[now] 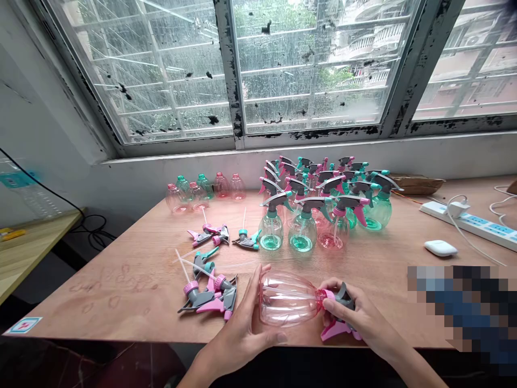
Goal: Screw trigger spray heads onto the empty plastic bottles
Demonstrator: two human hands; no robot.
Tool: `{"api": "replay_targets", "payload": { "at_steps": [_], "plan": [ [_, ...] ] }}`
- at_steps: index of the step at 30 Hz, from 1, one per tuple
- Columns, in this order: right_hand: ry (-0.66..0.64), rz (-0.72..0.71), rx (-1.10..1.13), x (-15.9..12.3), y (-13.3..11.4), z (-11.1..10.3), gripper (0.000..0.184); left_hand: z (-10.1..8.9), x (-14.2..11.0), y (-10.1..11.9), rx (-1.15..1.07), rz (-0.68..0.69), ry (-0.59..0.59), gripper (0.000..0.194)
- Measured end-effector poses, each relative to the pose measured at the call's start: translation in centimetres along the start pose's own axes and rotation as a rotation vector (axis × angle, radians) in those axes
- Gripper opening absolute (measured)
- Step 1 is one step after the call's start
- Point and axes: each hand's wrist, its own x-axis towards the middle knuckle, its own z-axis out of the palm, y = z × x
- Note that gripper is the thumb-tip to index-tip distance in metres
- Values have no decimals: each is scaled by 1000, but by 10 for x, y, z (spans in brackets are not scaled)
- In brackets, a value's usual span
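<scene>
A clear pink spray bottle [287,302] lies sideways between my hands, just above the table's near edge. My left hand [244,328] cups its rounded base, fingers behind and thumb underneath. At the bottle's neck, my right hand [359,312] pinches the pink collar of a grey-and-pink trigger spray head [338,330]. The collar sits against the neck; whether it is threaded on, I cannot tell. Left of my hands lies a pile of loose spray heads [210,296], pink-and-grey and teal-and-grey, with thin white tubes. More loose heads [210,234] lie behind them.
Several bottles with spray heads [302,234] stand grouped at the back centre. Topless pink and green bottles [221,186] stand at the back left. On the right are a white case [440,248], a power strip [484,223] and cables. A pixelated patch covers the right front.
</scene>
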Motion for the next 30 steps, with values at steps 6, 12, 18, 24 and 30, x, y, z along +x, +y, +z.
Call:
{"api": "replay_targets", "payload": {
  "at_steps": [6, 12, 18, 24, 30],
  "plan": [
    [-30, 11, 12, 0, 2, -2, 35, 0, 3, -2, -57, 29, -7, 99],
    [-26, 1, -30, 2, 8, -5, 38, 2, 1, 0, -51, 19, 5, 99],
    [-60, 8, 22, 1, 5, -4, 34, -3, 1, -5, -24, 7, -31, 105],
    [-58, 20, 51, 1, 3, -2, 35, 0, 3, -3, -30, 28, -27, 95],
    [-32, -5, 19, 2, 3, -2, 34, -2, 1, -2, 43, 1, -15, 105]
  ]
}}
